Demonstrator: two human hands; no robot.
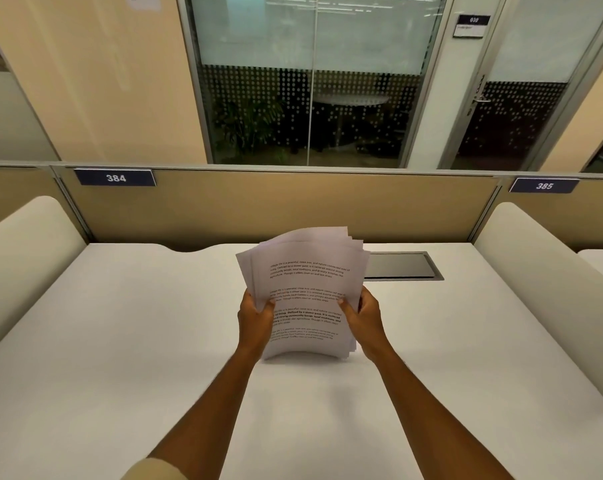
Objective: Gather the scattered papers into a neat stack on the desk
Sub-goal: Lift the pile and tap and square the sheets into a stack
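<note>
Warm, even indoor light falls from overhead. The white desk (120, 341) is bright, with soft shadow under the papers (307, 292). Ceiling lights reflect in the frosted glass wall (313, 29). Wide-angle distortion bends edges; detail is slightly soft.

Just one view here, a wide-angle cam on the person's head, looking forward and down over the white desk (120, 341). The forearms come in from the bottom edge and both hands meet near the middle of the frame, so it sits close above the work. It faces straight at the tan divider (293, 206) across the middle, with glass panels (310, 81) filling the top. Straight lines bow toward the edges. No second view to share anything with.
</note>
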